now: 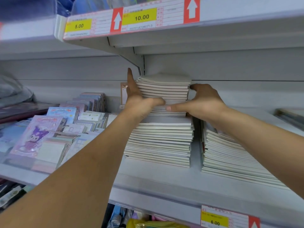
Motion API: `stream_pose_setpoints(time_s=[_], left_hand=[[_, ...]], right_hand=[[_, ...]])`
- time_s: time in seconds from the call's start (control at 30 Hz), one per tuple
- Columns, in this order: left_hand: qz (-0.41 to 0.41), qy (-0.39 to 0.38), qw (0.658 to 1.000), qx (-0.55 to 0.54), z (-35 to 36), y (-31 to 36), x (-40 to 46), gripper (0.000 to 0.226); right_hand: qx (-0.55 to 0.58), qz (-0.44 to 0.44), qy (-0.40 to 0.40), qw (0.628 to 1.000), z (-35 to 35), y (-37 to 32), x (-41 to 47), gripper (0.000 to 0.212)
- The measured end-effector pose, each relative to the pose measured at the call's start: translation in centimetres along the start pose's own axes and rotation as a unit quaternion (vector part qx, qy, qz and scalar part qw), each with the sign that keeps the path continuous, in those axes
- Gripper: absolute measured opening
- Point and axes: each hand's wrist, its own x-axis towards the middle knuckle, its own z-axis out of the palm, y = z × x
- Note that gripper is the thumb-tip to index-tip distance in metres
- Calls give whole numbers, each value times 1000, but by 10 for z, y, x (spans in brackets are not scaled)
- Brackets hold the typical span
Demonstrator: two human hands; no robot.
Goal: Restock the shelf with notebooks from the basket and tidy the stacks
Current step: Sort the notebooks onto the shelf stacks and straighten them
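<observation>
Squaring up fresh stock, a person clamps a batch of notebooks (163, 94) between both hands on top of the middle stack (159, 142) on a shop shelf (164, 181). The left hand (137, 99) presses flat against one side; the right hand (202, 101) curls round the other. Next, judging by the skewed top copies, comes nudging edges flush. No basket is in view.
</observation>
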Motion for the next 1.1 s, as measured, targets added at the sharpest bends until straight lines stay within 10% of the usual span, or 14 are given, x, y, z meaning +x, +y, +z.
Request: stream_pose_setpoints(time_s=[0.2, 0.43, 0.73, 1.1], left_hand=[[99, 48, 993, 36, 12, 5, -10, 91], [134, 38, 984, 114, 7, 2, -7, 53], [160, 62, 977, 124, 8, -1, -6, 38], [146, 69, 982, 101, 9, -2, -4, 37]], right_hand=[[28, 15, -25, 999, -2, -8, -4, 60], [206, -13, -67, 976, 20, 11, 17, 124], [239, -35, -65, 968, 17, 11, 25, 71], [-85, -173, 8, 981, 21, 9, 13, 89]])
